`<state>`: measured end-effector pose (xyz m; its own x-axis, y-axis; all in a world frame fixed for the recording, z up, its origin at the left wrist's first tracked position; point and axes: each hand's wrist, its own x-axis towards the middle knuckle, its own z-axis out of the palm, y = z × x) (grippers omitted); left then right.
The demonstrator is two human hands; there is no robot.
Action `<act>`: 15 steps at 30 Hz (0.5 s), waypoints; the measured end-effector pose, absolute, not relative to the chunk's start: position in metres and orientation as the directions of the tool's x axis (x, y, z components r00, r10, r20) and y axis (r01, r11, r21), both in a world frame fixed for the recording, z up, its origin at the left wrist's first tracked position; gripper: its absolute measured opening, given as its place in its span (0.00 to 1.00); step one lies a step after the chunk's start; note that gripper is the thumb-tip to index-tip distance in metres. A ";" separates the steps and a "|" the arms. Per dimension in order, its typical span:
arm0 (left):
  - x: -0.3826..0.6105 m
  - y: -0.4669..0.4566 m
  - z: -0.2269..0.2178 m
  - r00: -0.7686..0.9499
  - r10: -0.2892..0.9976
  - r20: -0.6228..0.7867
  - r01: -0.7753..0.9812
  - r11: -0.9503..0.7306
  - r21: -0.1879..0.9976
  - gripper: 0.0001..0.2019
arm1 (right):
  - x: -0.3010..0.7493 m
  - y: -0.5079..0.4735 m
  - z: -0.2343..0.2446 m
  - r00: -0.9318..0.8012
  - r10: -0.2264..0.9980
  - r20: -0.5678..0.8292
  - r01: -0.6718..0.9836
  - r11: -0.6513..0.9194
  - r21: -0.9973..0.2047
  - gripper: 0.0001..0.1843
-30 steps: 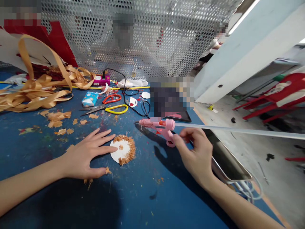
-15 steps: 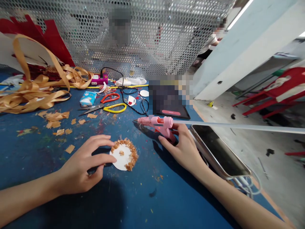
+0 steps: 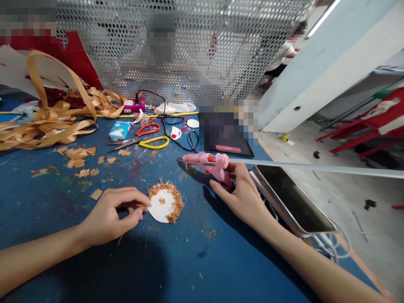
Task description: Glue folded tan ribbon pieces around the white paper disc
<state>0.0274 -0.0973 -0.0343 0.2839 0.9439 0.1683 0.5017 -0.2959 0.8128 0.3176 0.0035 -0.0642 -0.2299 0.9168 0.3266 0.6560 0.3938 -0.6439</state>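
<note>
A white paper disc (image 3: 160,209) lies flat on the blue table, with frayed tan ribbon pieces (image 3: 175,206) along its upper and right rim and a small tan tuft at its centre. My left hand (image 3: 118,212) is at the disc's left edge, thumb and index finger brought together. Whatever is between those fingertips is too small to make out. A pink glue gun (image 3: 205,160) is in my right hand (image 3: 243,193), fingers behind its handle and nozzle pointing left. A long clear glue stick (image 3: 299,165) sticks out of its back.
Cut tan ribbon squares (image 3: 75,158), scissors (image 3: 142,141) and a small blue-white box (image 3: 119,130) lie to the left and beyond. Long tan ribbon (image 3: 59,120) is heaped at far left. A tablet (image 3: 224,130) stands behind the glue gun; a phone (image 3: 290,198) lies beside my right forearm.
My left hand's fingers have come together and drawn slightly left off the disc, baring its left edge. My right hand and the glue gun stay nearly still. The view has shifted slightly.
</note>
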 end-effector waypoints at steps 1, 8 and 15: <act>0.029 -0.098 -0.034 0.258 0.957 0.131 0.478 -0.244 0.843 0.10 | 0.317 0.003 -0.064 -0.241 0.911 0.334 0.650 0.407 -0.642 0.19; 0.045 -0.107 -0.032 0.165 0.986 -0.020 0.363 -0.042 0.931 0.15 | 0.315 -0.006 -0.059 0.020 0.877 0.480 0.579 0.381 -0.721 0.16; 0.065 -0.118 -0.037 0.133 0.985 -0.106 0.229 0.073 0.971 0.15 | 0.294 -0.059 -0.039 -0.257 0.771 0.582 0.305 0.637 -0.708 0.07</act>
<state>0.0649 -0.1184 -0.0365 0.1331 0.9855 -0.1056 0.2294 0.0731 0.9706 0.2941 -0.0586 -0.0392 -0.2575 0.7710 0.5825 0.3046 0.6368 -0.7083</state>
